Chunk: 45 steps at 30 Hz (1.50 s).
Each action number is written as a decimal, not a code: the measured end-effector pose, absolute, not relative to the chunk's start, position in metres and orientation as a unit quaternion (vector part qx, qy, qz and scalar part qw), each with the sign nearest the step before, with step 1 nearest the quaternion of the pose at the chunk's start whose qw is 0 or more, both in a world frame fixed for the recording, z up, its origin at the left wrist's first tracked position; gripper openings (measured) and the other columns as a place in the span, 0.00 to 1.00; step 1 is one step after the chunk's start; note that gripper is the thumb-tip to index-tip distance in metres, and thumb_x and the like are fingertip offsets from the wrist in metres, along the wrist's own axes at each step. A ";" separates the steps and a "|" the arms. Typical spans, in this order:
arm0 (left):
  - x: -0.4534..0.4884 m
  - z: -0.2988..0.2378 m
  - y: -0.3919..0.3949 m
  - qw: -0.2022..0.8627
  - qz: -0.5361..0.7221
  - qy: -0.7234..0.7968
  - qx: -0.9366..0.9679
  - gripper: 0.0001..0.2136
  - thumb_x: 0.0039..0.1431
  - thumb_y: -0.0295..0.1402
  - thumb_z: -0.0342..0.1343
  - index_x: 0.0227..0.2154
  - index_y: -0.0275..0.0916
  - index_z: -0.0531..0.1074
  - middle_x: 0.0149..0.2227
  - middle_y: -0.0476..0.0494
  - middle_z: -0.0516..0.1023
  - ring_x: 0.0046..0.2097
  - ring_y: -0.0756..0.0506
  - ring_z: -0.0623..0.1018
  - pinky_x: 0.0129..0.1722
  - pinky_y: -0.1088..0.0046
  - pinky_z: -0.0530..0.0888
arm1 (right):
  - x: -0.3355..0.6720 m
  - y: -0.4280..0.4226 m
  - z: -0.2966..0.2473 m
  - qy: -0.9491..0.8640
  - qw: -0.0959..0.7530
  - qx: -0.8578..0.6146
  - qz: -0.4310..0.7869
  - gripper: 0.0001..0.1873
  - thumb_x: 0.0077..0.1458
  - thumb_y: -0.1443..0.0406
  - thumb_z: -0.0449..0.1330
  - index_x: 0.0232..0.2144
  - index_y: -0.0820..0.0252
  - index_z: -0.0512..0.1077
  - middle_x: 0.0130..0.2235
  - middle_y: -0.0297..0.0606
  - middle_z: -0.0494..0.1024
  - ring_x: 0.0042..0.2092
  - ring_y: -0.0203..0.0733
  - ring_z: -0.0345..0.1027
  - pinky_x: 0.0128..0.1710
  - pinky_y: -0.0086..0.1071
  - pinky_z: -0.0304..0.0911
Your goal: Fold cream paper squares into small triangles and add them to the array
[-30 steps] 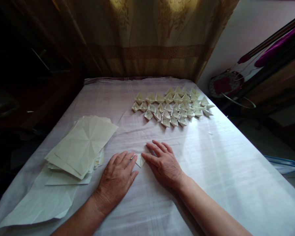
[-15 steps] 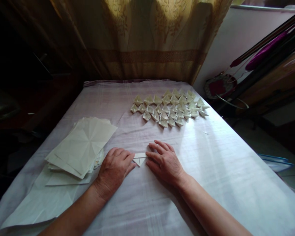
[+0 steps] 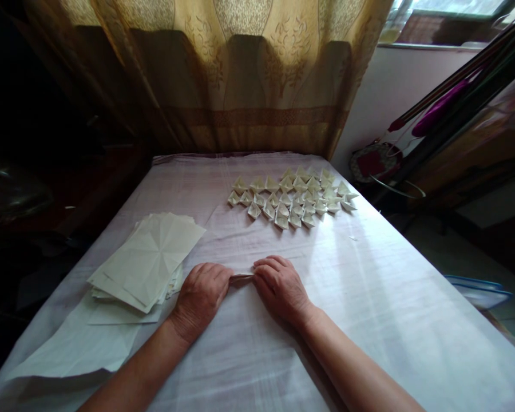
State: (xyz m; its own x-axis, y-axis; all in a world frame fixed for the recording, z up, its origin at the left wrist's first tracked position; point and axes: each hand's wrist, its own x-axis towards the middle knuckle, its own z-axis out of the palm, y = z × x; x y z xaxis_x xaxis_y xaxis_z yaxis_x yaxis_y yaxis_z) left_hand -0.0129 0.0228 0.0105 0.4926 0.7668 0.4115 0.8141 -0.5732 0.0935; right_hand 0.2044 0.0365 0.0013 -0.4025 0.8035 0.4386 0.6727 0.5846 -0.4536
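Before you spreads the cloth-covered table point(image 3: 369, 326), with the stack of paper sheets point(image 3: 152, 260) on your left, beyond your left forearm, and the cluster of small folded paper pieces point(image 3: 298, 200) farther off, ahead and to the right. Your left hand point(image 3: 203, 288) and right hand point(image 3: 282, 288) face each other near the middle, fingers bent and drawn together, each closed on one end of the folded paper strip point(image 3: 242, 276); your thumbs are hidden, so you cannot tell their grip. The strip lies between your hands, its long axis running crosswise from one to the other, seen nearly edge-on. Neither hand is nearer: both touch it, with only its short middle showing.
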 end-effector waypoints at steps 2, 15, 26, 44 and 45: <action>-0.012 0.013 0.022 -0.014 -0.239 -0.491 -0.837 0.08 0.66 0.29 0.49 0.37 0.39 0.75 0.35 0.45 0.81 0.38 0.44 0.78 0.40 0.66 0.71 | 0.203 0.036 0.000 -0.807 0.336 -0.468 0.129 0.08 0.61 0.67 0.55 0.32 0.59 0.74 0.34 0.38 0.80 0.37 0.43 0.71 0.41 0.35 0.64; -0.012 0.023 0.025 -0.368 -0.327 -0.596 -0.634 0.12 0.56 0.41 0.56 0.31 0.40 0.79 0.30 0.48 0.83 0.34 0.45 0.81 0.34 0.74 0.74 | 0.205 0.035 0.000 -0.750 0.349 -0.519 0.214 0.10 0.59 0.65 0.54 0.31 0.56 0.75 0.29 0.35 0.80 0.32 0.39 0.73 0.34 0.29 0.64; -0.016 0.016 0.024 -0.382 -0.343 -0.620 -0.593 0.11 0.54 0.41 0.56 0.37 0.42 0.70 0.29 0.49 0.82 0.31 0.46 0.81 0.31 0.74 0.75 | 0.205 0.035 -0.003 -0.743 0.372 -0.515 0.209 0.10 0.60 0.64 0.54 0.30 0.55 0.74 0.28 0.35 0.79 0.31 0.40 0.73 0.33 0.30 0.65; -0.010 0.012 0.020 -0.324 -0.365 -0.623 -0.611 0.10 0.56 0.41 0.55 0.35 0.42 0.76 0.31 0.49 0.83 0.33 0.47 0.81 0.33 0.76 0.74 | 0.206 0.032 -0.002 -0.723 0.421 -0.486 0.254 0.07 0.59 0.66 0.57 0.32 0.56 0.75 0.29 0.34 0.80 0.30 0.38 0.73 0.32 0.28 0.67; -0.010 0.012 0.019 -0.327 -0.364 -0.624 -0.610 0.10 0.55 0.41 0.55 0.35 0.42 0.76 0.31 0.49 0.83 0.32 0.47 0.81 0.33 0.76 0.74 | 0.206 0.032 -0.002 -0.722 0.422 -0.486 0.254 0.07 0.59 0.66 0.57 0.32 0.56 0.75 0.29 0.34 0.80 0.31 0.38 0.74 0.32 0.28 0.67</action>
State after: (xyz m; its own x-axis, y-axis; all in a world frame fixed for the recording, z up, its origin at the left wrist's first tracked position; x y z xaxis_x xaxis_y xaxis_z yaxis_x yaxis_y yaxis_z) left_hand -0.0099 0.0192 0.0118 -0.0430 0.9984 0.0357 0.5224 -0.0080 0.8526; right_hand 0.2055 0.0323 -0.0020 -0.1715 0.9163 0.3618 0.4875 0.3981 -0.7771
